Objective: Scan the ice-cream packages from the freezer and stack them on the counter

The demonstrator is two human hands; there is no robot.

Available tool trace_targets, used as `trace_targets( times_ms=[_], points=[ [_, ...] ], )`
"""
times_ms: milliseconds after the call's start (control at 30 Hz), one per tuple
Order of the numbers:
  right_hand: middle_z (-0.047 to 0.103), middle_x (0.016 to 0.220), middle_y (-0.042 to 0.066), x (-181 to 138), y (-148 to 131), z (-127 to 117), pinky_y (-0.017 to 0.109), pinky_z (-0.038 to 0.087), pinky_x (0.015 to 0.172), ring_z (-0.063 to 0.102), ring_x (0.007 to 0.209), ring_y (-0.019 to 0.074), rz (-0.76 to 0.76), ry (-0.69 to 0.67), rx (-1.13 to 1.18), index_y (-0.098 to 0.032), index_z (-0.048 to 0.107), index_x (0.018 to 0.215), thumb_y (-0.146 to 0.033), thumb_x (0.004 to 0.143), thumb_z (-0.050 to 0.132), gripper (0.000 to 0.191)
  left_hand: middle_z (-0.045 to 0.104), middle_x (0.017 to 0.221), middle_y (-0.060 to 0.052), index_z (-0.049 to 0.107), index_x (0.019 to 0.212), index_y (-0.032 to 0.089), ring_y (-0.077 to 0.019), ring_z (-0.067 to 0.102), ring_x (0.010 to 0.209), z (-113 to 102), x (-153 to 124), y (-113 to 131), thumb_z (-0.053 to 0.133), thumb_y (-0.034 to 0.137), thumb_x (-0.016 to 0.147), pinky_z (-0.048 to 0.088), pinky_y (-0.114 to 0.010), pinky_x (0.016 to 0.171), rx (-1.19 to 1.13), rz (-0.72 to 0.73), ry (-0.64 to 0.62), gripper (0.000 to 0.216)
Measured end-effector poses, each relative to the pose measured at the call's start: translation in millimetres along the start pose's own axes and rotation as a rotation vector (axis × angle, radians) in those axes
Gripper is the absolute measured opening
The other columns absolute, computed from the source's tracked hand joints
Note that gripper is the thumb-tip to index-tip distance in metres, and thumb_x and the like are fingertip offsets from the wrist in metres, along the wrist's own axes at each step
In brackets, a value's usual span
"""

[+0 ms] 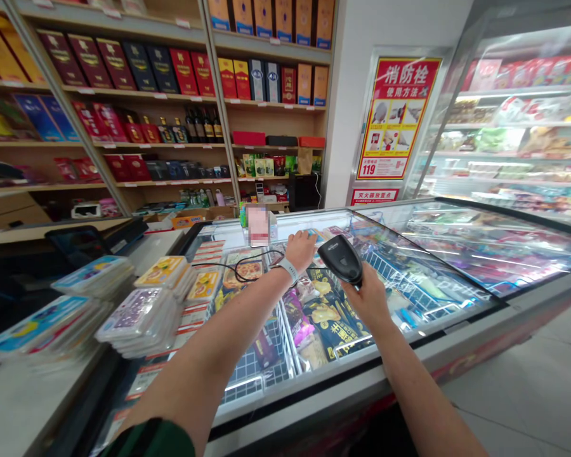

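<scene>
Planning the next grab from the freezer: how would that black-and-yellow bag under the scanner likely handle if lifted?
The black-and-yellow bag looks like thin glossy film, so probably slippery and floppy rather than stiff. It lies flat in the freezer chest among other packets, so likely light and unlikely to roll. The right hand holds the scanner; the left hand reaches farther back.
</scene>
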State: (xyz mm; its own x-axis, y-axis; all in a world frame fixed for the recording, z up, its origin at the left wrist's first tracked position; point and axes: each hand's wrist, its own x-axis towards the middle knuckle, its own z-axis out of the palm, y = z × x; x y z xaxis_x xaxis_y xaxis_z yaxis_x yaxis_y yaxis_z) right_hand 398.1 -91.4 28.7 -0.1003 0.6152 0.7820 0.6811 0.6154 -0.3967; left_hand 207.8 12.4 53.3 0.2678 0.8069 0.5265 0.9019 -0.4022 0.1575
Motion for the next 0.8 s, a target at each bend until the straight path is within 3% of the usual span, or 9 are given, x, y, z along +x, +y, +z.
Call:
trace_targets(
  times_ms=[233, 400, 500, 667, 800],
  points=[
    [0.063, 0.091, 0.009, -4, -3, 0, 0.039, 0.048, 0.076, 0.058, 0.086, 0.0265, -0.005, -0.03, 0.024, -0.019, 0.056, 0.102, -0.034, 0.085, 0.057, 0.023, 0.06, 0.11, -0.013, 0.066, 0.111, 0.02, -0.0271, 0.052, 0.11, -25, -39, -23, 0.048, 0.023, 0.091, 0.04, -0.043, 0.098, -0.174, -0.094, 0.132, 0.027],
    [0.064, 0.089, 0.009, -5, -3, 2, 0.038, 0.047, 0.075, 0.059, 0.083, 0.0253, -0.028, -0.051, 0.034, -0.018, 0.056, 0.103, -0.034, 0.085, 0.057, 0.024, 0.065, 0.094, -0.011, 0.069, 0.095, 0.017, -0.0267, 0.061, 0.095, -36, -74, -50, 0.052, 0.027, 0.087, 0.047, -0.043, 0.09, -0.43, -0.355, 0.255, 0.021],
    [0.064, 0.089, 0.008, -5, -4, 3, 0.037, 0.047, 0.074, 0.059, 0.081, 0.0246, -0.022, -0.058, 0.038, -0.018, 0.056, 0.104, -0.035, 0.085, 0.057, 0.026, 0.068, 0.086, -0.009, 0.067, 0.092, 0.016, -0.0243, 0.065, 0.083, -37, -98, -61, 0.054, 0.035, 0.084, 0.054, -0.04, 0.077, -0.663, -0.519, 0.287, 0.025],
    [0.064, 0.086, 0.007, -5, -9, 2, 0.035, 0.047, 0.072, 0.059, 0.077, 0.0231, 0.008, -0.083, 0.045, -0.019, 0.056, 0.098, -0.036, 0.084, 0.059, 0.022, 0.068, 0.08, -0.005, 0.062, 0.089, 0.016, -0.0176, 0.067, 0.075, -42, -133, -64, 0.064, 0.042, 0.073, 0.056, -0.034, 0.071, -1.045, -0.685, 0.291, 0.03],
    [0.065, 0.084, 0.005, -5, -15, 1, 0.033, 0.047, 0.069, 0.06, 0.075, 0.0217, -0.018, -0.122, 0.094, -0.02, 0.057, 0.098, -0.032, 0.083, 0.06, 0.02, 0.065, 0.077, -0.002, 0.06, 0.087, 0.017, -0.0137, 0.064, 0.071, -48, -142, -63, 0.072, 0.039, 0.065, 0.052, -0.028, 0.069, -1.216, -0.772, 0.318, 0.033]
  ],
)
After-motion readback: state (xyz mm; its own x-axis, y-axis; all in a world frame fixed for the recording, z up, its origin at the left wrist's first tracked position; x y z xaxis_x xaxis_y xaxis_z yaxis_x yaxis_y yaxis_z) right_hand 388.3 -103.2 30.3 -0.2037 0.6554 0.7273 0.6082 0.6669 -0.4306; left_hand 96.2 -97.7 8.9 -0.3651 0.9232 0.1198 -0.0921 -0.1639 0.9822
